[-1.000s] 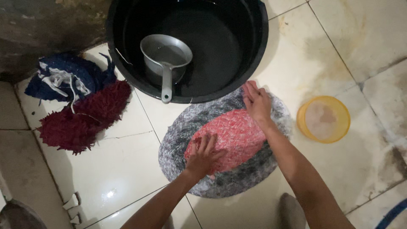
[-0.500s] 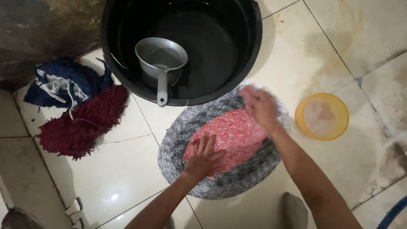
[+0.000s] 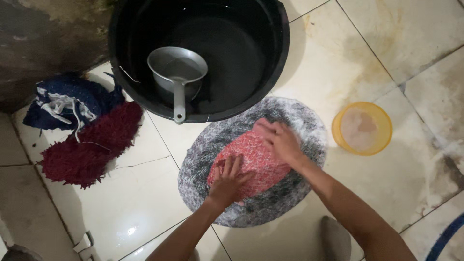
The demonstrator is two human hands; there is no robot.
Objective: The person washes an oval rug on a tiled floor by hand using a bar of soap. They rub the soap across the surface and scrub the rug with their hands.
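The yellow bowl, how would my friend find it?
Start at the big black tub at the top. Below it lies an oval grey mat with a red middle. The yellow bowl sits on the tiles just right of that mat, the only round yellow thing there.

- One head-worn camera looks almost straight down at the tiled floor.
- It sits close above the hands, forearms entering from the bottom edge.

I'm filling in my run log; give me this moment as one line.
left hand: flat on oval mat, red centre | right hand: on same centre | black tub: holds grey dipper | yellow bowl: beside mat
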